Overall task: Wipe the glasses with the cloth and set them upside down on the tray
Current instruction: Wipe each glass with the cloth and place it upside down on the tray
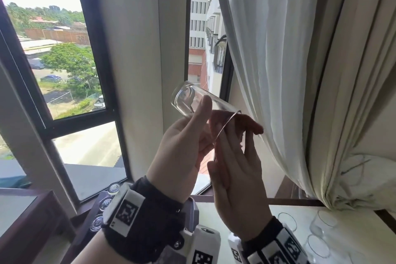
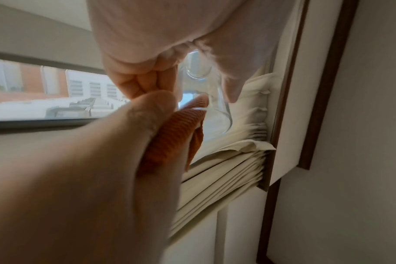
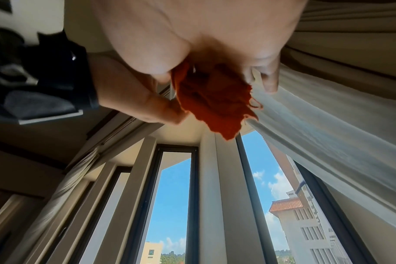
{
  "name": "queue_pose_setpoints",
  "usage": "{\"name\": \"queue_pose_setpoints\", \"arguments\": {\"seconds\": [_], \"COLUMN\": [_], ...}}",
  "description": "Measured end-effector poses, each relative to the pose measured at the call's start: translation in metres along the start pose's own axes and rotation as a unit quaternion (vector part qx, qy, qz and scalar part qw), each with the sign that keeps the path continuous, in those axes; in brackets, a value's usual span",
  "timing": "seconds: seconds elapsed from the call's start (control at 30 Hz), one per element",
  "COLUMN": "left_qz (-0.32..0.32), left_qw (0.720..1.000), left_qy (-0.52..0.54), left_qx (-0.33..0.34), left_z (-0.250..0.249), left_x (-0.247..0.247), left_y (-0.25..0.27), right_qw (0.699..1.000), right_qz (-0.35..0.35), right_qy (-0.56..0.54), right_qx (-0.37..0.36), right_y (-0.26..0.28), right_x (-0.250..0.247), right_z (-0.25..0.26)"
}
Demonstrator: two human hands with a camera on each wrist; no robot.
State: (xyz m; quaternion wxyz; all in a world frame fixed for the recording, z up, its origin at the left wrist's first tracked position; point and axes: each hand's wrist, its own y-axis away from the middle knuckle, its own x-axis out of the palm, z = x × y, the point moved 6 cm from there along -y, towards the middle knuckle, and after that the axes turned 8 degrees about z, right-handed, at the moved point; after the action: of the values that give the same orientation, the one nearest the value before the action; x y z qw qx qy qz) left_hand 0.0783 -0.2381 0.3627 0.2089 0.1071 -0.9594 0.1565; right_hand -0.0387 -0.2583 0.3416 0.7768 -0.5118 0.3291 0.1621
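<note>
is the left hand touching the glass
Touching. The head view shows the left hand wrapped around the glass, thumb pressed flat on its side.

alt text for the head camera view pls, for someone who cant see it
A left hand holds a clear glass tilted up before a window while the right hand works an orange cloth into its open mouth. White curtains hang at right; more glasses stand on the table below.

Strong daylight through the window (image 1: 70,66) overexposes the sky; wrist views blur close up, their edges bending
</note>
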Motion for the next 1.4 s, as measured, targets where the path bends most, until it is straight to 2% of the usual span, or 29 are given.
{"name": "queue_pose_setpoints", "arguments": {"seconds": [0.17,0.33,0.4,0.43,0.47,0.53,0.57,0.6,0.63,0.67,0.73,0.77,0.8,0.87,0.9,0.93,0.97,1.0,1.03,1.07,1.1,1.13,1.17,1.2,1.23,1.3,1.33,1.37,1.4], "left_qz": [0.045,0.147,0.167,0.175,0.183,0.198,0.202,0.197,0.181,0.153,0.095,0.071,0.058,0.06,0.081,0.109,0.13,0.139,0.139,0.13,0.11,0.084,0.054,0.023,0.0,0.004,0.027,0.052,0.086], "left_qw": [0.99,0.968,0.966,0.966,0.967,0.972,0.974,0.976,0.979,0.981,0.977,0.973,0.97,0.967,0.968,0.971,0.974,0.977,0.979,0.979,0.978,0.975,0.97,0.963,0.958,0.958,0.963,0.97,0.977], "left_qy": [-0.111,-0.194,-0.189,-0.184,-0.172,-0.129,-0.102,-0.089,-0.096,-0.121,-0.189,-0.22,-0.237,-0.246,-0.236,-0.215,-0.187,-0.161,-0.147,-0.154,-0.176,-0.205,-0.236,-0.266,-0.287,-0.287,-0.269,-0.238,-0.194], "left_qx": [0.073,0.054,0.055,0.051,0.044,0.014,-0.003,-0.011,-0.014,-0.008,0.002,0.004,0.007,0.011,0.006,0.002,-0.006,-0.012,-0.018,-0.015,-0.011,-0.009,-0.015,-0.02,-0.023,-0.011,-0.01,-0.015,-0.025], "left_z": [-0.019,-0.019,-0.02,-0.02,-0.02,-0.015,-0.013,-0.01,-0.009,-0.009,-0.014,-0.016,-0.016,-0.015,-0.013,-0.01,-0.008,-0.006,-0.005,-0.005,-0.007,-0.008,-0.009,-0.009,-0.008,-0.006,-0.002,0.002,0.005], "left_x": [-0.001,0.004,0.0,-0.002,-0.003,-0.006,-0.006,-0.007,-0.008,-0.01,-0.009,-0.006,-0.006,-0.004,-0.004,-0.006,-0.009,-0.013,-0.016,-0.018,-0.018,-0.018,-0.019,-0.021,-0.021,-0.018,-0.017,-0.017,-0.018], "left_y": [0.006,0.009,0.007,0.006,0.005,0.005,0.006,0.006,0.005,0.005,0.004,0.006,0.007,0.005,0.005,0.003,0.003,0.001,0.0,-0.003,-0.004,-0.007,-0.008,-0.009,-0.009,-0.007,-0.007,-0.007,-0.006], "right_qw": [0.997,0.998,1.0,0.994,0.967,0.84,0.794,0.781,0.786,0.827,0.967,0.992,0.995,0.995,0.995,0.973,0.906,0.816,0.752,0.74,0.757,0.806,0.887,0.946,0.974,0.985,0.969,0.941,0.857], "right_qz": [0.051,0.016,-0.002,0.008,0.038,0.11,0.126,0.136,0.137,0.127,0.088,0.086,0.092,0.069,0.056,0.06,0.111,0.158,0.171,0.172,0.16,0.15,0.14,0.129,0.123,0.101,0.101,0.068,0.096], "right_qy": [0.062,0.052,-0.015,-0.107,-0.238,-0.506,-0.568,-0.581,-0.573,-0.519,-0.218,-0.069,0.004,0.028,-0.035,-0.176,-0.359,-0.5,-0.578,-0.589,-0.573,-0.516,-0.391,-0.253,-0.133,-0.084,-0.18,-0.293,-0.468], "right_qx": [-0.004,0.011,0.002,0.032,0.077,0.162,0.178,0.185,0.187,0.174,0.099,0.054,0.049,0.064,0.072,0.133,0.196,0.245,0.268,0.276,0.271,0.249,0.201,0.158,0.137,0.109,0.133,0.156,0.192], "right_y": [-0.006,-0.012,-0.013,-0.014,-0.014,-0.012,-0.011,-0.01,-0.01,-0.008,-0.011,-0.012,-0.013,-0.016,-0.017,-0.016,-0.014,-0.011,-0.009,-0.008,-0.008,-0.009,-0.012,-0.016,-0.019,-0.021,-0.022,-0.021,-0.017], "right_x": [-0.003,-0.011,-0.015,-0.017,-0.016,-0.005,-0.002,0.0,0.002,0.003,-0.003,0.001,0.004,0.0,-0.002,-0.001,0.005,0.011,0.012,0.015,0.018,0.02,0.018,0.019,0.023,0.022,0.021,0.019,0.025], "right_z": [0.003,0.011,0.016,0.017,0.019,0.028,0.031,0.031,0.03,0.026,0.017,0.014,0.011,0.012,0.013,0.008,0.011,0.018,0.022,0.02,0.015,0.009,0.003,-0.002,-0.008,-0.008,-0.006,-0.01,-0.008]}}
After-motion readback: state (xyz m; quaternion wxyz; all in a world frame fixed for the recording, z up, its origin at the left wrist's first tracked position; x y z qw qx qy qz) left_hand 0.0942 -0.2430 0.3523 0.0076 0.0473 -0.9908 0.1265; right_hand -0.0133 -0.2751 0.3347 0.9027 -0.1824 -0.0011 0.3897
